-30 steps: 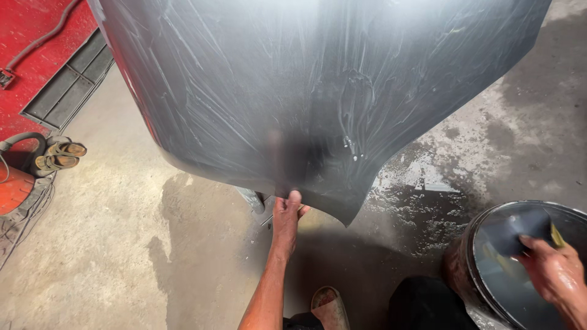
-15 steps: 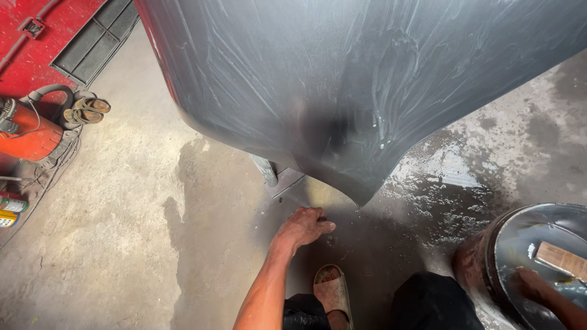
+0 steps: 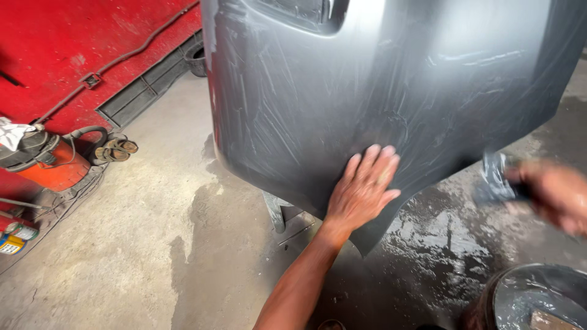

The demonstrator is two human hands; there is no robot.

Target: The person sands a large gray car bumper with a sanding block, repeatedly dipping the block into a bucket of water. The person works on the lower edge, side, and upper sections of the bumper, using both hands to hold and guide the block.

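Panel: a large grey car body panel (image 3: 391,91) fills the upper middle and right of the view, smooth and curved, streaked with wet swirl marks, its lower edge tapering to a point at about 6 o'clock.
Left hand: the left hand (image 3: 364,186) lies flat on the panel's lower part, fingers spread open, gripping nothing.
Right hand: the right hand (image 3: 553,192), blurred, sits at 3 o'clock from the left hand, just off the panel's edge, closed around a grey wet sheet (image 3: 495,180).
Bucket: a round dark bucket (image 3: 538,296) at 5 o'clock holds murky water.
Floor: rough concrete floor (image 3: 140,256), wet beneath the panel.
Far left: an orange canister (image 3: 58,165) at 9 o'clock.
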